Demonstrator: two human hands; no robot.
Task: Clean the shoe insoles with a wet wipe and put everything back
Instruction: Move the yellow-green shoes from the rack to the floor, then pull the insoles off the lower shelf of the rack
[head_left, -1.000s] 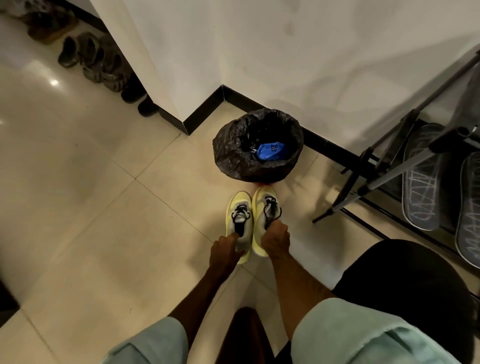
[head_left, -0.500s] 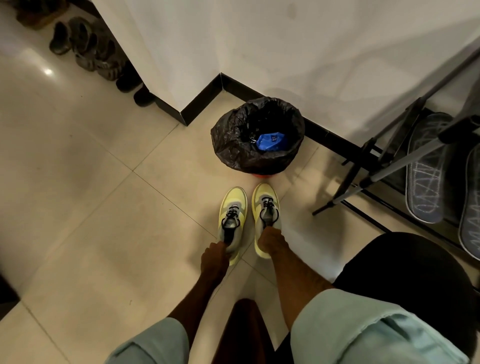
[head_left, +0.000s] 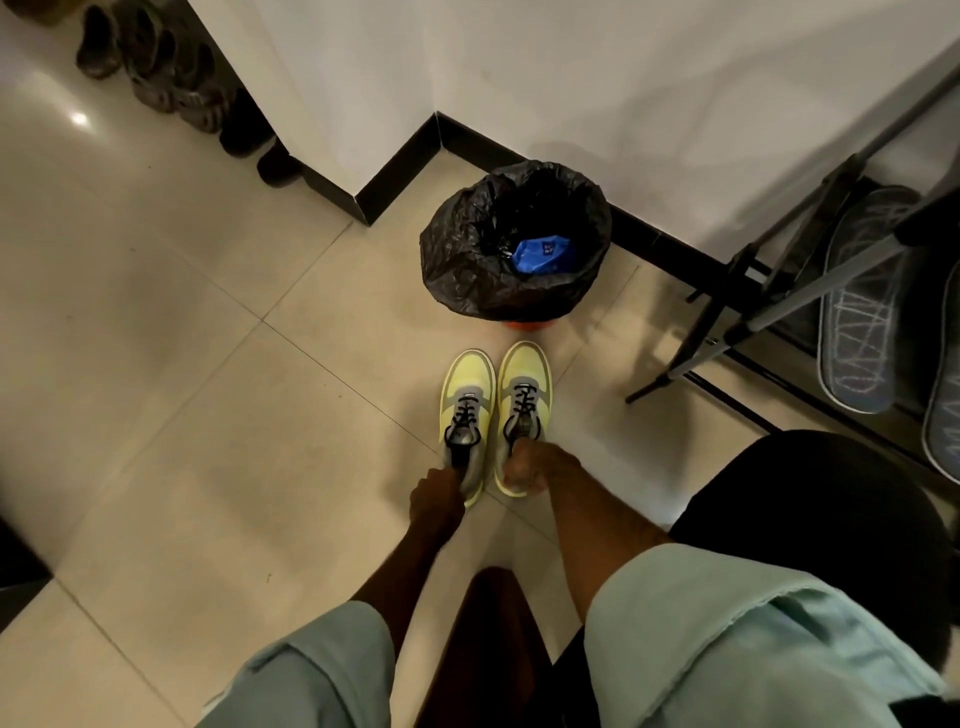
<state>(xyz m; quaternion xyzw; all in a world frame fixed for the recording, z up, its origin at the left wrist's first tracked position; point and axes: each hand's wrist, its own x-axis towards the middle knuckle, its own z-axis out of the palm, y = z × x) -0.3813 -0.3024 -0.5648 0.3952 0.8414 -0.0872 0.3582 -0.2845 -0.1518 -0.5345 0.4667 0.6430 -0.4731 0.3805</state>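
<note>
Shoes in dark colours line the wall top left, not part of the job. Centre frame: left hand is curled round the heel of the left sneaker. Just beside it, the right sneaker w/ right hand gripping its heel end. Both sneakers stand on the floor side by side, long axis straight away from the person, heels at the hands, toes toward the bin. The toes are near the bin but apart; a blue packet lies inside it. Far right, two grey insoles lean in the black rack, well apart from the sneakers, so prob. not refitted yet. They lie right of both hands, so the right hand is nearer; any reach has to clear the rack legs. No wipe visible.
</note>
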